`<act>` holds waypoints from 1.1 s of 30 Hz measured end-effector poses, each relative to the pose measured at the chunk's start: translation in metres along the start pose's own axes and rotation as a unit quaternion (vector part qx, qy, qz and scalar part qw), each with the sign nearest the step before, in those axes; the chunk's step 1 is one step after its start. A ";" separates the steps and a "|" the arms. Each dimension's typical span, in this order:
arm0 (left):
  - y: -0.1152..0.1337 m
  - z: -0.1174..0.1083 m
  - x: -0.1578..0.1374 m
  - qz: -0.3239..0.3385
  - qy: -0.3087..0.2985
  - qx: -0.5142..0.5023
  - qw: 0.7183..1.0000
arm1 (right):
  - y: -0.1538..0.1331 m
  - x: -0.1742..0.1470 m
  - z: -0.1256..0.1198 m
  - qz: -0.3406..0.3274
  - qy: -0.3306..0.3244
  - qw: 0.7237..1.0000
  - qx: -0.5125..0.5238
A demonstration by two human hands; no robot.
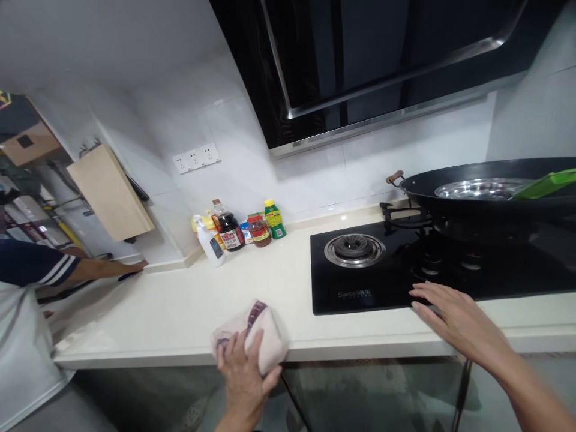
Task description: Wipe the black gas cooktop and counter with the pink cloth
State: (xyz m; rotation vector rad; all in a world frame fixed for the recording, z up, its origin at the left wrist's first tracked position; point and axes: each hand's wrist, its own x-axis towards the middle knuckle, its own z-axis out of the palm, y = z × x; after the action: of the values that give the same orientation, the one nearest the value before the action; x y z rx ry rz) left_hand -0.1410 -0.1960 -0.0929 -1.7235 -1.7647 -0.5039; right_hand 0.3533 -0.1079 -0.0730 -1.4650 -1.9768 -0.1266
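At the front edge of the white counter, my left hand (243, 372) presses on a folded pale cloth (270, 336) with a purple patterned stripe. Its fingers lie over the near side of the cloth, which partly overhangs the edge. My right hand (454, 315) is by the front edge of the black gas hob (351, 300), fingers extended and holding nothing. Whether it touches the glass, I cannot tell. The hob's left burner (354, 249) is bare.
A large black wok (418, 186) sits on the hob, with a metal dish (477, 188) and a green-handled utensil (546, 185) in it. A spray bottle (210, 245) and sauce bottles (231, 234) stand against the wall. Another person (27, 336) leans at the left; a range hood (369, 60) hangs above.
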 end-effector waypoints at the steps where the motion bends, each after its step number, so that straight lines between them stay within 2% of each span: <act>1: 0.018 0.003 -0.001 -0.001 -0.017 -0.002 1.000 | 0.000 0.000 0.000 0.001 -0.002 1.000 -0.001; 3: 0.056 0.008 -0.003 0.013 -0.055 -0.017 0.998 | -0.001 0.000 -0.001 0.003 -0.003 1.000 -0.003; 5: 0.096 0.010 -0.005 0.065 -0.060 -0.056 0.995 | -0.001 0.000 -0.001 0.002 -0.002 1.000 -0.004; 7: 0.139 0.008 -0.005 0.124 -0.002 -0.113 0.986 | 0.000 0.000 -0.001 -0.001 0.002 1.000 -0.005; 9: 0.180 0.003 -0.001 0.148 0.069 -0.167 0.972 | 0.001 0.001 -0.001 -0.008 0.005 1.000 -0.006; 11: 0.215 -0.004 0.005 0.194 0.101 -0.195 0.956 | 0.003 0.001 0.001 -0.015 0.009 1.000 -0.006; 13: 0.237 -0.010 0.013 0.248 0.082 -0.212 0.942 | 0.004 0.001 0.003 -0.021 0.014 1.000 -0.006; 16: 0.244 -0.016 0.023 0.288 0.044 -0.226 0.930 | 0.007 0.001 0.004 -0.024 0.015 1.000 -0.003; 20: 0.215 -0.020 0.027 0.282 0.056 -0.225 0.931 | 0.009 0.000 0.002 -0.022 -0.001 1.000 0.000; 23: 0.171 -0.018 0.024 0.273 0.070 -0.215 0.935 | 0.010 0.000 0.001 -0.022 -0.008 1.000 -0.001; 25: 0.129 -0.014 0.021 0.265 0.088 -0.193 0.941 | 0.011 0.000 0.003 -0.024 -0.004 1.000 -0.002; 28: 0.054 -0.010 0.017 0.253 0.138 -0.097 0.953 | 0.013 0.000 0.009 -0.028 0.009 1.000 -0.003; 33: -0.062 -0.005 0.010 0.228 0.133 0.001 0.964 | 0.017 0.000 0.015 -0.032 0.024 0.999 -0.002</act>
State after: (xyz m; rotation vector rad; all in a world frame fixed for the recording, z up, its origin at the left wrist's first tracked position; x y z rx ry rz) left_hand -0.2011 -0.1969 -0.0736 -1.8832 -1.1337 -0.4984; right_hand 0.3614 -0.0954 -0.0896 -1.3877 -1.9858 -0.1922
